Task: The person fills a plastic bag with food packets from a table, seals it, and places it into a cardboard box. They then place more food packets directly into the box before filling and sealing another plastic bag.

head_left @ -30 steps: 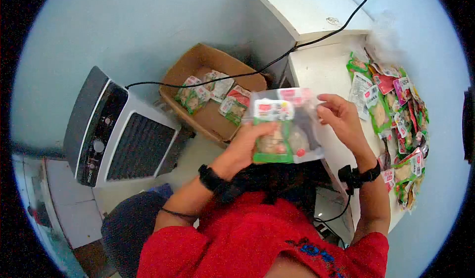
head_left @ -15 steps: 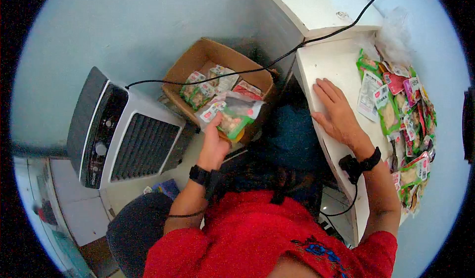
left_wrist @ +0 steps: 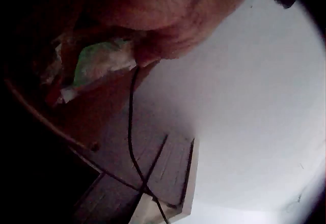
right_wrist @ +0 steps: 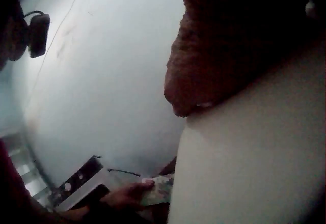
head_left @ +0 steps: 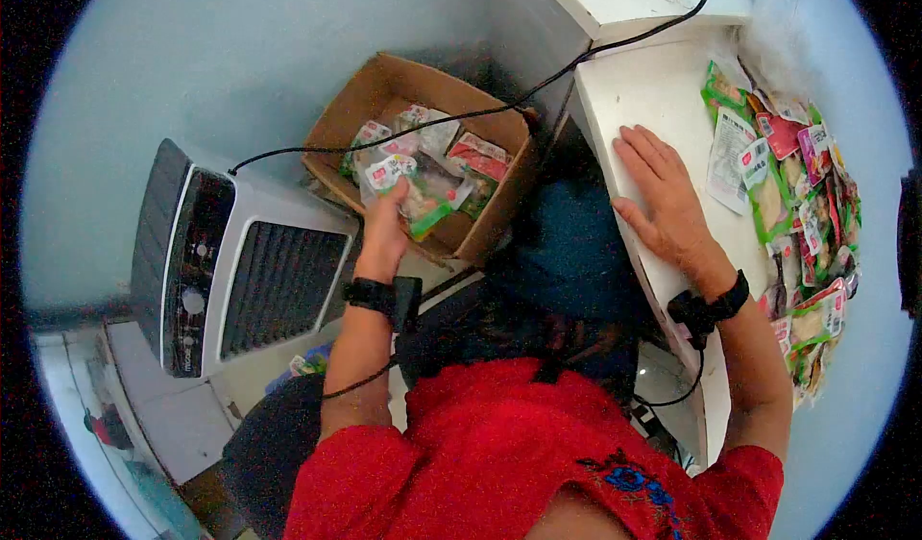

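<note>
In the head view the left hand (head_left: 386, 234) holds a clear and green food packet (head_left: 423, 208) by its near edge, inside the mouth of the cardboard box (head_left: 490, 237). Other packets lie in the box, among them a red one (head_left: 480, 156). The left wrist view shows the green-edged packet (left_wrist: 102, 63) beyond the hand (left_wrist: 153, 20); the fingertips are partly hidden. On the white table (head_left: 634, 88) the right hand (head_left: 667, 199) rests palm down, fingers straight, holding nothing.
Many colourful packets (head_left: 807, 213) lie heaped along the table's right side, with a clear plastic bag (head_left: 773, 50) behind them. A black cable (head_left: 461, 115) crosses above the box. Left of the box stands a grey and white appliance (head_left: 279, 281).
The left hand has carried the packet leftward from over the lap into the box. The right hand has let go of the packets and come down flat on the table.
</note>
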The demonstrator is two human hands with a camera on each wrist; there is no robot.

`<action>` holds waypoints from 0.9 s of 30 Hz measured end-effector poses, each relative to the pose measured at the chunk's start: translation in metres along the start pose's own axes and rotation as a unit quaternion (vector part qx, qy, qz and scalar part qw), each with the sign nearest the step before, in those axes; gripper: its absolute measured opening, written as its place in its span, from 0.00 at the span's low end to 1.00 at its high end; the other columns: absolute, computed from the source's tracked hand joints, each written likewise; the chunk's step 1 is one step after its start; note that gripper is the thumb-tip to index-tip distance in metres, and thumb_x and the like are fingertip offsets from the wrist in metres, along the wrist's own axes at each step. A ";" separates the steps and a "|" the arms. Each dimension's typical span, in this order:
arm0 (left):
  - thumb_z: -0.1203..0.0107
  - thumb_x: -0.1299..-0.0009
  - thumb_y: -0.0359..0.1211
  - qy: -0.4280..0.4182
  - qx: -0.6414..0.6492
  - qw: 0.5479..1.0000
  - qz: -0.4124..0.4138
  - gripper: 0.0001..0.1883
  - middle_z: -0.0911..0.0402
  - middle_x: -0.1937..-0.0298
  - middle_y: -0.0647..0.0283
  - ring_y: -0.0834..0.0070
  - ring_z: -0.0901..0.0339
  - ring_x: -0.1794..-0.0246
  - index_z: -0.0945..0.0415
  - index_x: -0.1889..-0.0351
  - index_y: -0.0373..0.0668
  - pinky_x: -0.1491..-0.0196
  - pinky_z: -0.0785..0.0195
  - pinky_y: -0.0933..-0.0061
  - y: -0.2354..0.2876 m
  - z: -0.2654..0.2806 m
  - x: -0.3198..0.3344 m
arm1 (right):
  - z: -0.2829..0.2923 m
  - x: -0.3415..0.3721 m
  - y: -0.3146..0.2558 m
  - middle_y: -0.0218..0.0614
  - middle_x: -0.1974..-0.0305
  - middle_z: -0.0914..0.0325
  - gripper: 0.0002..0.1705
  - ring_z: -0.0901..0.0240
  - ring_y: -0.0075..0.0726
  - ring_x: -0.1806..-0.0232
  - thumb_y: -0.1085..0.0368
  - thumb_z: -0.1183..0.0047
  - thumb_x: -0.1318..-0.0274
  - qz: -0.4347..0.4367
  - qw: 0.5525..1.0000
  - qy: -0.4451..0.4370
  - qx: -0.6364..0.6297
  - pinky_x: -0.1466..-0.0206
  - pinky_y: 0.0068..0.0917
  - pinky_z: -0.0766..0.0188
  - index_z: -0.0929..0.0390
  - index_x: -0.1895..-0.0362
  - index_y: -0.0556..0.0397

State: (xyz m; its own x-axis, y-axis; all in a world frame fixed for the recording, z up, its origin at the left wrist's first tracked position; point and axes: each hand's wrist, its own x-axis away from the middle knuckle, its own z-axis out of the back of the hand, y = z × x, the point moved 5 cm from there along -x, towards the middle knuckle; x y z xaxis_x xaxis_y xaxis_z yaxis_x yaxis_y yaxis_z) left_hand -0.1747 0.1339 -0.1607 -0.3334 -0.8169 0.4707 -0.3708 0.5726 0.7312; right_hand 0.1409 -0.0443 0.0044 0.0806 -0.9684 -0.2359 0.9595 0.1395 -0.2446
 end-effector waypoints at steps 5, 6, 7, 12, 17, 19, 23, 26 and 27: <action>0.47 0.26 0.31 -0.025 -0.078 0.996 0.043 0.17 0.21 0.48 0.56 0.61 0.20 0.52 0.31 0.42 0.35 0.53 0.19 0.55 0.010 0.028 -0.034 | 0.001 -0.001 -0.002 0.48 0.30 0.40 0.37 0.48 0.55 0.27 0.54 0.43 0.44 -0.008 1.000 0.005 -0.003 0.25 0.48 0.51 0.35 0.33 0.58; 0.46 0.27 0.31 -0.029 -0.092 0.994 0.051 0.17 0.21 0.49 0.56 0.61 0.20 0.52 0.31 0.42 0.35 0.53 0.19 0.54 0.012 0.030 -0.039 | 0.002 -0.001 -0.002 0.48 0.30 0.40 0.37 0.47 0.55 0.27 0.54 0.43 0.44 -0.008 1.000 0.006 -0.005 0.26 0.48 0.51 0.35 0.33 0.58; 0.45 0.27 0.31 -0.024 -0.109 0.991 0.071 0.17 0.21 0.49 0.56 0.61 0.20 0.52 0.31 0.42 0.35 0.53 0.19 0.54 0.013 0.033 -0.045 | 0.002 -0.001 -0.002 0.48 0.30 0.40 0.37 0.47 0.55 0.27 0.54 0.43 0.44 -0.009 1.000 0.008 -0.007 0.26 0.48 0.50 0.35 0.33 0.58; 0.41 0.30 0.31 -0.009 -0.251 0.960 0.124 0.15 0.20 0.52 0.56 0.63 0.20 0.53 0.26 0.48 0.35 0.55 0.20 0.60 0.022 0.029 -0.060 | 0.001 -0.001 0.002 0.47 0.31 0.39 0.37 0.46 0.55 0.28 0.53 0.42 0.45 -0.011 1.000 0.013 -0.012 0.26 0.47 0.49 0.34 0.34 0.57; 0.35 0.36 0.40 -0.091 -0.451 0.871 0.171 0.17 0.19 0.56 0.61 0.71 0.24 0.56 0.19 0.58 0.37 0.54 0.30 0.68 0.032 0.071 -0.127 | 0.003 -0.002 0.001 0.46 0.31 0.38 0.37 0.46 0.56 0.28 0.54 0.42 0.46 -0.029 0.999 0.006 -0.022 0.26 0.48 0.49 0.33 0.34 0.55; 0.34 0.38 0.41 -0.105 -0.475 0.855 0.179 0.18 0.19 0.55 0.62 0.72 0.26 0.56 0.19 0.57 0.37 0.50 0.33 0.67 0.044 0.060 -0.129 | 0.003 -0.003 0.002 0.46 0.31 0.38 0.37 0.46 0.56 0.28 0.54 0.41 0.47 -0.033 0.999 0.005 -0.028 0.27 0.48 0.48 0.33 0.34 0.54; 0.39 0.40 0.39 0.043 -0.562 0.799 0.209 0.15 0.18 0.54 0.62 0.69 0.26 0.54 0.17 0.58 0.42 0.44 0.38 0.68 0.063 0.049 -0.114 | 0.004 -0.004 0.004 0.45 0.31 0.37 0.38 0.45 0.55 0.28 0.55 0.39 0.49 -0.040 0.998 -0.001 -0.039 0.27 0.49 0.48 0.33 0.34 0.53; 0.40 0.43 0.43 0.027 -0.559 0.800 0.215 0.17 0.20 0.50 0.58 0.62 0.27 0.56 0.16 0.60 0.44 0.50 0.35 0.64 0.052 0.077 -0.142 | 0.004 -0.005 0.004 0.44 0.31 0.37 0.39 0.45 0.55 0.28 0.54 0.38 0.50 -0.049 0.998 -0.010 -0.043 0.27 0.49 0.48 0.33 0.34 0.52; 0.40 0.44 0.43 0.058 -0.559 0.790 0.246 0.17 0.20 0.50 0.57 0.62 0.27 0.57 0.16 0.61 0.44 0.51 0.35 0.64 0.048 0.078 -0.146 | 0.004 -0.005 0.005 0.43 0.31 0.37 0.39 0.45 0.54 0.28 0.54 0.38 0.50 -0.051 0.998 -0.011 -0.044 0.27 0.49 0.48 0.33 0.34 0.52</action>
State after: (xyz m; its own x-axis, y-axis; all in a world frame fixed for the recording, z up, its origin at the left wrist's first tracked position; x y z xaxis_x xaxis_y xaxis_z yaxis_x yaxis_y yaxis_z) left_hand -0.2120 0.2860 -0.2325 -0.0923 -0.5529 0.8281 0.7973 0.4571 0.3941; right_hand 0.1463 -0.0392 0.0079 -0.0091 -0.9829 -0.1842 0.9360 0.0564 -0.3474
